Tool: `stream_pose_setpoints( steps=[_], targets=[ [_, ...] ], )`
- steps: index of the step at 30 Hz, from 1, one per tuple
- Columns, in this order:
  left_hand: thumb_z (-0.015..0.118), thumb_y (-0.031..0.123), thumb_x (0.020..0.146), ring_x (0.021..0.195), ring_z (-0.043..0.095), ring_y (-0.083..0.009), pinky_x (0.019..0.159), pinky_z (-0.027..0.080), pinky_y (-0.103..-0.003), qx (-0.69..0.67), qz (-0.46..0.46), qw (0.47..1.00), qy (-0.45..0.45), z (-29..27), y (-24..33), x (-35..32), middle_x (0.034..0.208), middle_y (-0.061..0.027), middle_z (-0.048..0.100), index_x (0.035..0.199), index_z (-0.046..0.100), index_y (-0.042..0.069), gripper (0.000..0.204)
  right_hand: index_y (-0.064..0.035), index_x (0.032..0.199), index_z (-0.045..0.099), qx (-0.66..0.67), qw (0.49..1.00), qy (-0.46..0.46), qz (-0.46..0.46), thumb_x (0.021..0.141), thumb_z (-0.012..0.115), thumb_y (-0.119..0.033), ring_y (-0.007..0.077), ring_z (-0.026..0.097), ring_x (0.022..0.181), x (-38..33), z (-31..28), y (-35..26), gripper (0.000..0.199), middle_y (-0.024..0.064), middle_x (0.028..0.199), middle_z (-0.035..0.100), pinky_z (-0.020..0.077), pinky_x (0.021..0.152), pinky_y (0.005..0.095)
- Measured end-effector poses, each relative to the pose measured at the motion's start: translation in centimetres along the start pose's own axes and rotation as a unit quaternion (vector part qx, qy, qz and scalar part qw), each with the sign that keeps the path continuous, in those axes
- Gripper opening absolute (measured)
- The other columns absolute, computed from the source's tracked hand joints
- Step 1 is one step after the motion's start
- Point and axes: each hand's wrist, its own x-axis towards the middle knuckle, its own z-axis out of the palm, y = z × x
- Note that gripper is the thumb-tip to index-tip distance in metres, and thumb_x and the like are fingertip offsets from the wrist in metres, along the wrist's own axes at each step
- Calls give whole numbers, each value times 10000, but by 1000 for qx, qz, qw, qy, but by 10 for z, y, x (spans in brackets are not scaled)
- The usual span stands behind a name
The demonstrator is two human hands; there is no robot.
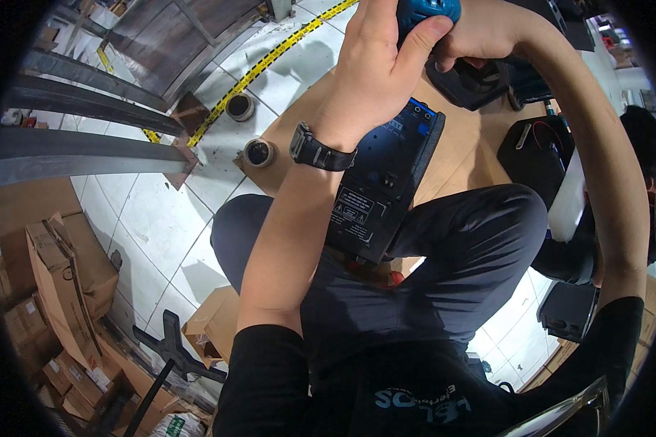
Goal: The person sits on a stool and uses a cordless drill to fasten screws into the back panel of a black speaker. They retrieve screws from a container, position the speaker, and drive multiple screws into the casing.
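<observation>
At the top edge, both my hands are closed around a teal-and-black power tool (428,10), which looks like a cordless drill. My left hand (383,76), with a black watch on the wrist, presses its thumb along the tool's body. Bent fingers of my right hand (481,30) wrap it from the other side. The frame cuts off its upper part, and its tip is not visible. Below my hands, a black speaker box (375,193) with a control panel and printed labels stands between my legs. My left hand and wrist cover part of it.
Flattened cardboard (466,156) lies under the speaker box. Two tape rolls (258,153) sit at its left. Metal rack beams (87,156) and stacked cartons (65,284) fill the left side. A black case (536,149) and another person (572,211) are close on the right.
</observation>
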Motion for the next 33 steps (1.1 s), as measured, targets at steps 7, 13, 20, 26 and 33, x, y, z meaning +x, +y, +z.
stream_pose_setpoints(
  steps=[7, 13, 20, 26, 33],
  targets=[
    [566, 103, 1058, 828, 649, -153, 769, 532, -289, -59, -76, 995, -11, -2, 8, -2, 1062, -118, 585, 1290, 466, 22, 265, -17, 1074, 665, 12, 999, -10, -31, 727, 792, -95, 252, 659, 917, -2, -6, 1, 378, 124, 940, 713, 529, 828, 388],
    [559, 100, 1060, 830, 651, -151, 764, 534, -287, -74, -82, 994, -16, -2, 9, -1, 1054, -115, 584, 1293, 466, 23, 262, -20, 1117, 664, -19, 999, 13, -23, 727, 798, -100, 274, 665, 946, -2, -4, -3, 420, 141, 968, 717, 529, 854, 395],
    [561, 116, 1056, 1003, 612, -196, 898, 503, -316, -64, -138, 988, -10, -9, 15, -4, 1118, -132, 594, 1332, 470, 33, 303, 5, 1102, 676, 31, 999, 35, -9, 755, 762, -75, 273, 672, 927, -14, 2, -9, 367, 164, 968, 718, 533, 825, 381],
    [629, 241, 1040, 1036, 646, -216, 906, 504, -381, 19, -86, 996, 11, -65, -38, -19, 1114, -65, 652, 1288, 576, 67, 307, -36, 881, 705, -3, 992, 80, 95, 685, 782, -150, 127, 588, 643, -13, 19, 9, 240, 23, 699, 638, 490, 629, 320],
    [630, 404, 930, 989, 715, -383, 886, 556, -489, 474, -450, 722, -226, -294, -141, -148, 1033, -194, 749, 1065, 767, 89, 369, -30, 821, 672, 86, 985, 98, 116, 693, 772, -173, 132, 612, 518, -26, 26, 39, 216, 40, 639, 629, 499, 517, 294]
  ],
)
